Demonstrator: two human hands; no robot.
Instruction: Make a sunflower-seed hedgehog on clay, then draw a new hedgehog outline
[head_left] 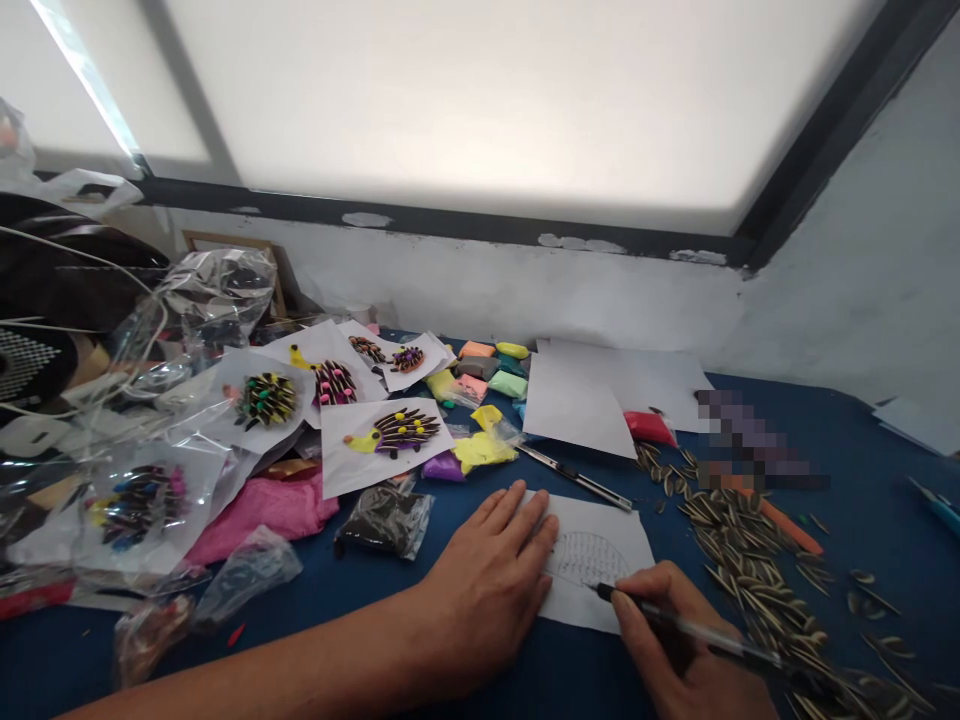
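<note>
A small white sheet of paper [637,530] lies on the blue tabletop, with a rounded pencil-like outline filled with short marks. My left hand [495,580] rests flat on the sheet's left side, fingers stretched out. In my right hand [682,640] is a black pen [660,612], its tip touching or just above the lower part of the drawing. A utility knife [577,478] lies just beyond the sheet. Striped sunflower seeds [750,570] are heaped to the right of my right hand.
Hedgehog figures made of clay and seeds [405,432] sit on papers at left. Coloured clay packets [477,367], blank white sheets [581,400] and a red packet [649,428] lie at the back. A black clay bag [386,520] and pink wrapping [262,515] are left of my hand.
</note>
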